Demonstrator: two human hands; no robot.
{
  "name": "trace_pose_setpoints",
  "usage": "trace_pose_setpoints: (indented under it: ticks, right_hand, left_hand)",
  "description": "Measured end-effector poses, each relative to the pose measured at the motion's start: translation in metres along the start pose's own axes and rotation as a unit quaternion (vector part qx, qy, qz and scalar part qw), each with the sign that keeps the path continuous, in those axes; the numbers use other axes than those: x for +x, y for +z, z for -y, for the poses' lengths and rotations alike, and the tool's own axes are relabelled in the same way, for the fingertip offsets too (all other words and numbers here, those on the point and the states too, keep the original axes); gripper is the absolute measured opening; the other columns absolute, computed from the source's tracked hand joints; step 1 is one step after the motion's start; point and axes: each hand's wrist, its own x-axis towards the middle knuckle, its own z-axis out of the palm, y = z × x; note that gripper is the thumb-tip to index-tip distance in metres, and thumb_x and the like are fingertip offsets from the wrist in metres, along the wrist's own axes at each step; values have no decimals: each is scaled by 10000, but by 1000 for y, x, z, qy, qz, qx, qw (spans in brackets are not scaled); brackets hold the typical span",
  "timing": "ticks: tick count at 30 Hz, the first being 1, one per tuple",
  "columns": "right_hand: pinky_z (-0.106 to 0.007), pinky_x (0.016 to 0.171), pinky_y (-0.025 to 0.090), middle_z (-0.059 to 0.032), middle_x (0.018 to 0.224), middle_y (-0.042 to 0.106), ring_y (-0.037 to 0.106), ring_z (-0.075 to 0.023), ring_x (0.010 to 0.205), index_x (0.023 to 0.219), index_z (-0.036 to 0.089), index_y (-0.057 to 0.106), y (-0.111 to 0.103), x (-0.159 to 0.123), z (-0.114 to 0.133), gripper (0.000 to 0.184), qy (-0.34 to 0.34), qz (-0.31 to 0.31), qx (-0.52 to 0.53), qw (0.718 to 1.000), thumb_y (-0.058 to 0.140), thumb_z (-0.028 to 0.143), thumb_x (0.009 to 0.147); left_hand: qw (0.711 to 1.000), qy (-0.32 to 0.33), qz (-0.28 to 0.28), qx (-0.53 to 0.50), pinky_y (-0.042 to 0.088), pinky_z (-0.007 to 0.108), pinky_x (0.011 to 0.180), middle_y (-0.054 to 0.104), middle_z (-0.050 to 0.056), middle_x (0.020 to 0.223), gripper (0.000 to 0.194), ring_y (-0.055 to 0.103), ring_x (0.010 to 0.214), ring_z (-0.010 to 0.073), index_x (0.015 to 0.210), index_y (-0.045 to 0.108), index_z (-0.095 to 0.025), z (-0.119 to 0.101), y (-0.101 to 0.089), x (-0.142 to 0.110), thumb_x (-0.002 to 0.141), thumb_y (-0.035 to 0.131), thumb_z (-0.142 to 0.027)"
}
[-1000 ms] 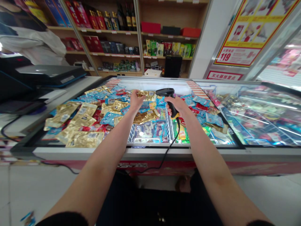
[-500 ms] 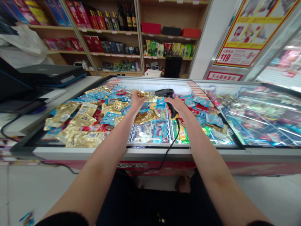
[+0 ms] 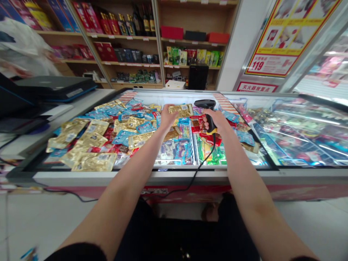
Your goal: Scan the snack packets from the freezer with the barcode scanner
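While left hand (image 3: 169, 117) pinches gold packet (image 3: 182, 110), right hand (image 3: 214, 119) grips scanner (image 3: 205, 103) | colourful packets (image 3: 123, 137) strewn across glass-topped freezer (image 3: 190, 177) | stocked shelves (image 3: 198, 21) behind

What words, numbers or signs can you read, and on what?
"119": poster; its smaller print is blurred.
"灭火器放置点": sign below it.
Gold pack in the left hand: print too small.
Scanner: none legible.
Price tags: too small.
Freezer front: lettering too blurred.
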Motion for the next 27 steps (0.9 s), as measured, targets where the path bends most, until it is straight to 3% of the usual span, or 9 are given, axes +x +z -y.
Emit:
trace_pose_setpoints:
  ticks: [7, 10, 12, 16, 22, 27]
  right_hand:
    - [-237, 383, 428, 29, 530, 563, 493, -119, 397, 793, 217, 555, -44, 2, 7, 184, -49, -113, 42, 991, 664, 231, 940]
    - [-236, 378, 421, 34, 523, 557, 491, -122, 402, 789, 220, 555, -50, 3, 6, 182, -61, -149, 64, 985, 658, 217, 939]
    - [-232, 366, 416, 39, 511, 547, 484, -122, 399, 784, 220, 547, -50, 4, 6, 186, -68, -160, 72, 982, 650, 214, 939]
    - [-230, 343, 405, 38, 511, 549, 470, -118, 376, 760, 220, 534, -46, 5, 3, 212, -76, -148, 77, 983, 651, 215, 937]
    - [-229, 339, 424, 35, 509, 557, 480, -114, 367, 757, 216, 533, -39, 4, 2, 223, -65, -129, 68, 987, 641, 194, 950]
    - [-218, 338, 416, 33, 523, 567, 487, -107, 372, 787, 206, 547, -36, 2, 2, 199, -54, -103, 78, 990, 629, 197, 968]
  left_hand:
    - [994, -41, 77, -64, 561, 330, 830, 646, -24, 856, 261, 675, 851, 198, 998, 574, -238, -20, 82, -23, 785, 694, -145]
    - [991, 13, 131, -28, 563, 364, 934, 693, 25, 956, 291, 707, 965, 221, 1020, 565, -223, -29, 109, -37, 789, 682, -90]
    - [983, 81, 160, 27, 530, 391, 1049, 716, 71, 1115, 351, 695, 1120, 242, 1061, 582, -221, -33, 116, -46, 772, 676, -43]
    - [962, 160, 179, 129, 470, 437, 1161, 688, 124, 1338, 385, 633, 1291, 279, 1175, 619, -221, -32, 111, -53, 821, 684, -83]
    - [962, 146, 155, 168, 501, 424, 1136, 734, 110, 1268, 235, 664, 1238, 274, 1150, 677, -226, -20, 91, -44, 915, 694, -233]
    - [954, 121, 130, 241, 493, 431, 1149, 727, 116, 1332, 307, 657, 1274, 294, 1203, 704, -219, -14, 62, -32, 898, 691, -198]
